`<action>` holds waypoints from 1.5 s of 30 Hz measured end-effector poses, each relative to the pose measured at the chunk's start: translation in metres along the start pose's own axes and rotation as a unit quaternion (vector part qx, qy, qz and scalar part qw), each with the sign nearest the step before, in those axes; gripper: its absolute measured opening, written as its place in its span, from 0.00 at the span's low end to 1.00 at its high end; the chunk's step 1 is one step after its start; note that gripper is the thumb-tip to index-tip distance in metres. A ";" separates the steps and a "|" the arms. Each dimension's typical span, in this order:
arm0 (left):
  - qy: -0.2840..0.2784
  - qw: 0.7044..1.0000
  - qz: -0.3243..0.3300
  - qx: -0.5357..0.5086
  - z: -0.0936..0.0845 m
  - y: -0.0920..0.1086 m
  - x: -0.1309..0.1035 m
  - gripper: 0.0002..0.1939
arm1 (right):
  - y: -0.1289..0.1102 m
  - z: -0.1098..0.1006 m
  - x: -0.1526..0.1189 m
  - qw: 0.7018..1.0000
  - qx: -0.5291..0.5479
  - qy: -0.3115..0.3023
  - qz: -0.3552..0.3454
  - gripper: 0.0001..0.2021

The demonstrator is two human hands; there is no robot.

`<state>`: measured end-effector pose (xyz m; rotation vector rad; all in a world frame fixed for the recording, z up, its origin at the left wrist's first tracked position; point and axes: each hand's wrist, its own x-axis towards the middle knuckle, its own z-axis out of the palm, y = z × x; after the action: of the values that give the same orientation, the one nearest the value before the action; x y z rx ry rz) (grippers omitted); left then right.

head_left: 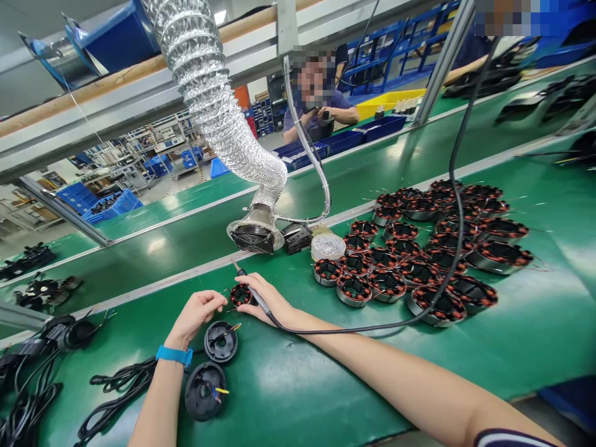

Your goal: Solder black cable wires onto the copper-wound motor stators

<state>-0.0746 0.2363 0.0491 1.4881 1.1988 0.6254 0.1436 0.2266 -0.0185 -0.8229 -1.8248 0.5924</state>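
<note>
Over on the green tabletop [298, 379], one small stator [239, 295] with reddish windings, held between thumb and fingers of the right hand [267, 298]. Also in that same grip: a soldering iron [259, 302], tip pointing up and away, black cord [354, 329] trailing over the forearm and off to the right. So yeah, closed on both. Left hand [201, 310], blue wristband [174, 355] and all, right by the stator's left side, grip pinched shut at the fingertips. Can't tell about any wire in that pinch.

Just below the hands, two round black caps [228, 347] with short colored wires poking out, next to some looped black cables [125, 379]. Off to the right, a big bunch of other stators [356, 290], plus a round tin [328, 246] at the near-left edge. Beyond the hands, a fan [254, 239] on a silvery duct [228, 118]. Across the line, another person [321, 105], seated behind blue bins [342, 143].
</note>
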 end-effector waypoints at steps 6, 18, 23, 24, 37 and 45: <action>0.015 0.996 0.007 -0.086 0.016 -0.008 0.015 0.19 | 0.000 -0.001 0.000 1.000 -0.007 0.000 -0.005 0.32; -0.080 0.996 -0.007 0.039 -0.001 -0.002 -0.002 0.20 | -0.002 -0.001 -0.001 1.000 -0.015 -0.004 -0.005 0.30; -0.067 0.996 -0.034 -0.044 0.013 -0.005 0.006 0.21 | 0.001 0.000 -0.002 1.000 -0.008 -0.005 -0.010 0.30; -0.061 0.996 -0.039 -0.058 0.016 -0.004 0.008 0.22 | 0.002 0.000 -0.002 1.000 -0.005 -0.005 -0.009 0.29; -0.042 0.966 0.132 0.220 0.011 0.052 -0.051 0.11 | 0.000 0.000 -0.002 1.000 -0.010 0.023 0.001 0.30; 0.036 0.974 0.139 0.175 0.021 0.021 -0.025 0.10 | -0.003 -0.002 0.000 0.999 -0.004 0.039 0.016 0.31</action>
<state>-0.0583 0.2066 0.0683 1.9698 1.2093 0.6839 0.1444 0.2243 -0.0156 -0.8711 -1.7461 0.5665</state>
